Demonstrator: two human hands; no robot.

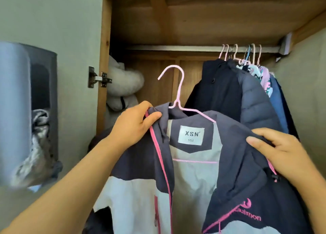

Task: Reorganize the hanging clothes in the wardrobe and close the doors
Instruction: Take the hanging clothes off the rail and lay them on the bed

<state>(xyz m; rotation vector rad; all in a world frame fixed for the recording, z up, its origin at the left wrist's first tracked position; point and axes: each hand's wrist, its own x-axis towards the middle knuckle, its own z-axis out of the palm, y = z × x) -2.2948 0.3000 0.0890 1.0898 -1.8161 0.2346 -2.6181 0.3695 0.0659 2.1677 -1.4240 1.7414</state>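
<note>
L hand (131, 123) & R hand (277, 149) both gripping jacket (190, 181) shoulders, settling it on hanger (176, 92) w/ hook off rail (176, 47).

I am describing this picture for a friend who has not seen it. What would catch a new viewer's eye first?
First, the dark jacket with pink trim in the centre foreground, held at its shoulders by the left hand and right hand. Its pink hanger pokes up, not yet on the rail. To the upper right, other clothes hang bunched at the rail's right end.
</note>
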